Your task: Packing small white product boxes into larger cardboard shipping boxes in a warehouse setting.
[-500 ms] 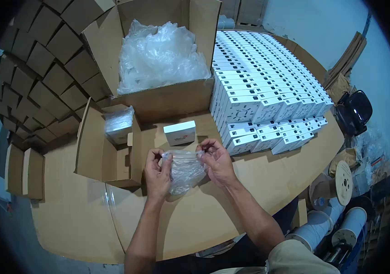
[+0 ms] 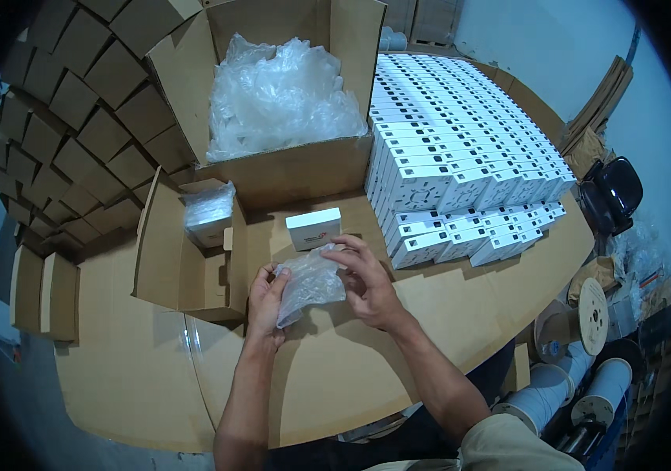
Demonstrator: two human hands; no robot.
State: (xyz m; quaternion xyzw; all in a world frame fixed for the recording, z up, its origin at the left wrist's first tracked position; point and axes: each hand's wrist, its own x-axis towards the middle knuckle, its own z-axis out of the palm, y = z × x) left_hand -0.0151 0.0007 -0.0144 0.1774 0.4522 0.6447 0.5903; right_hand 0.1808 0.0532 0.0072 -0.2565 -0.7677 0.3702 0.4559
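A clear plastic bag point(image 2: 310, 286) hangs crumpled above the cardboard-covered table. My left hand point(image 2: 266, 300) grips its left side between thumb and fingers. At the bag's upper right corner, the fingertips of my right hand point(image 2: 371, 284) reach over the film, thumb and fingers apart. Whether they touch it I cannot tell. Just beyond the bag, a small white box point(image 2: 313, 229) stands upright on the table. Left of it is an open brown carton point(image 2: 189, 276), with plastic-wrapped boxes point(image 2: 208, 212) at its far end.
A large open carton point(image 2: 288, 174) full of loose plastic bags point(image 2: 284, 98) stands behind. Many white boxes point(image 2: 461, 165) are stacked at the right. Brown cartons point(image 2: 88, 118) pile up at far left. Cable spools point(image 2: 590, 314) and a black chair point(image 2: 616, 188) are beyond the table's right edge.
The bag, earlier stretched between both hands, now tilts from my left hand. My right hand's fingers have spread from their pinch. The view has shifted slightly.
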